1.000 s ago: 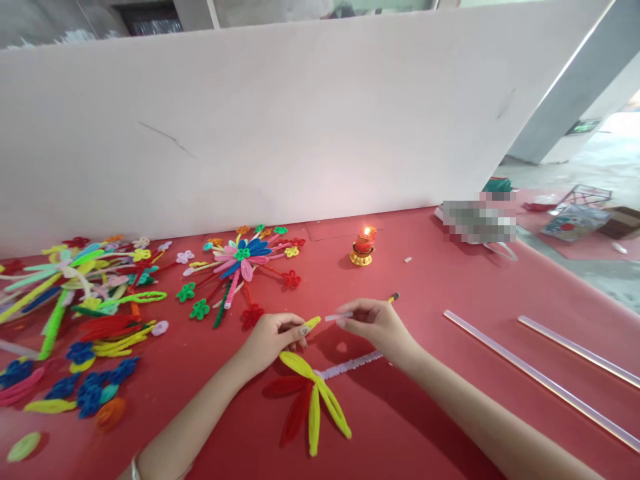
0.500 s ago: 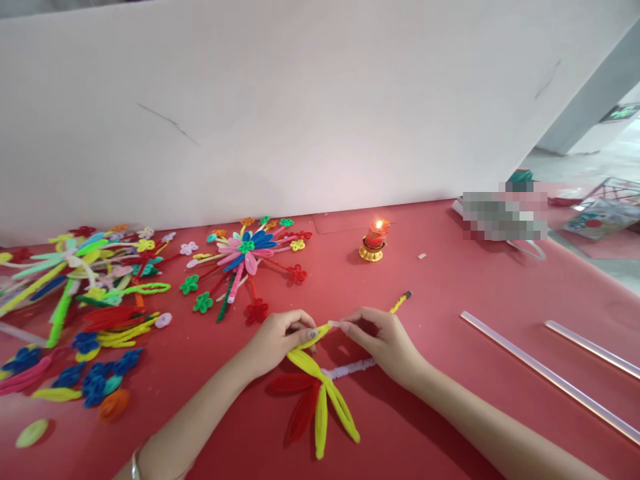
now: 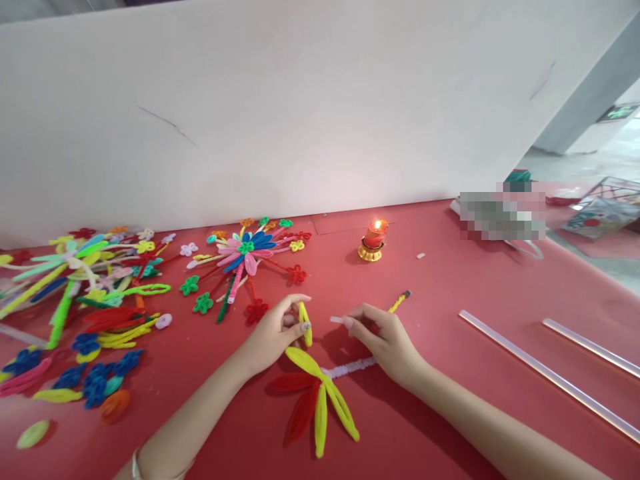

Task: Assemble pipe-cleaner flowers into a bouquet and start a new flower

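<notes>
Between the thumb and fingers of my left hand point(image 3: 280, 328) is a yellow pipe-cleaner petal point(image 3: 305, 325), held nearly upright. My right hand point(image 3: 387, 337) pinches a short translucent glue stick point(image 3: 338, 320), its free end pointing left toward the petal, with a gap between them. Below the hands lies a pipe-cleaner flower point(image 3: 324, 380) with yellow and red petals and a pale lilac stem point(image 3: 353, 367) that runs under my right hand. A twisted yellow pipe-cleaner piece point(image 3: 400, 301) with a dark tip sticks out beyond my right hand.
A lit red candle point(image 3: 376, 235) in a gold holder stands toward the wall. Finished pipe-cleaner flowers point(image 3: 246, 248) and loose petals point(image 3: 113, 319) spread over the left side. Two long clear glue sticks point(image 3: 545, 373) lie at right on the red table point(image 3: 440, 413).
My left hand has drawn the yellow petal back from the glue stick and turned it more upright. My right hand has stayed almost in place, still pinching the stick.
</notes>
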### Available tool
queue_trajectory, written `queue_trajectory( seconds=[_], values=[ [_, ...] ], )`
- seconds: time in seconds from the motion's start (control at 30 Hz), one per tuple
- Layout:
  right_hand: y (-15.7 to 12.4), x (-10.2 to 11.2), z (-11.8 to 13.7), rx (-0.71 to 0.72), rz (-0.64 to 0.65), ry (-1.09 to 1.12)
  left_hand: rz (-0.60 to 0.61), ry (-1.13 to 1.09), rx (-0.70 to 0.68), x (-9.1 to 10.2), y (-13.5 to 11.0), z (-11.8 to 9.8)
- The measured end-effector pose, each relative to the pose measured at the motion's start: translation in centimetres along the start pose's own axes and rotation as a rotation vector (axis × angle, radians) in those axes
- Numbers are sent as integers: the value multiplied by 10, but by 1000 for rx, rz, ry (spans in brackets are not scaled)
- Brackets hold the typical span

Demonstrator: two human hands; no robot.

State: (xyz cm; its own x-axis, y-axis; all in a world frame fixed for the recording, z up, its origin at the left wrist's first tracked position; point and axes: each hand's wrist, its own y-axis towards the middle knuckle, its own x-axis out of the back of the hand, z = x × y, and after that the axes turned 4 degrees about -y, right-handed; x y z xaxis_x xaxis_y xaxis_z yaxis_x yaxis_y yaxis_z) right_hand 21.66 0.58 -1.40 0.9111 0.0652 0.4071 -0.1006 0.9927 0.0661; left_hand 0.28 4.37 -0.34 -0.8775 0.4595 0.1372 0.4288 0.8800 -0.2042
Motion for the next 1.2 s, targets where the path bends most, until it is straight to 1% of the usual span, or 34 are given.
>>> queue_trajectory(
  seconds=[0.1, 0.23, 0.43, 0.53, 0.7, 0.93, 1.07, 1.2],
  values=[
    [-1, 0, 0, -10, 22, 11, -44, -62, -14, 2, 1, 0],
    [-1, 0, 0, -8, 48, -5, -89, -66, -44, 4, 3, -1],
    [0, 0, -1, 75, 78, -97, -102, -1, -88, 3, 3, -1],
    [0, 0, -1, 122, 98, -134, -102, -4, -79, 2, 3, -1],
    [1, -1, -2, 157, 106, -167, -68, -42, -40, -1, 2, -1],
    [1, -1, -3, 172, 120, -193, -33, -72, -58, 0, 1, 1],
    [1, -2, -3, 157, 75, -192, 30, -106, 21, -1, -1, -2],
    [1, -3, -3, 159, 39, -211, 54, -24, 62, -1, -2, -6]
  ],
)
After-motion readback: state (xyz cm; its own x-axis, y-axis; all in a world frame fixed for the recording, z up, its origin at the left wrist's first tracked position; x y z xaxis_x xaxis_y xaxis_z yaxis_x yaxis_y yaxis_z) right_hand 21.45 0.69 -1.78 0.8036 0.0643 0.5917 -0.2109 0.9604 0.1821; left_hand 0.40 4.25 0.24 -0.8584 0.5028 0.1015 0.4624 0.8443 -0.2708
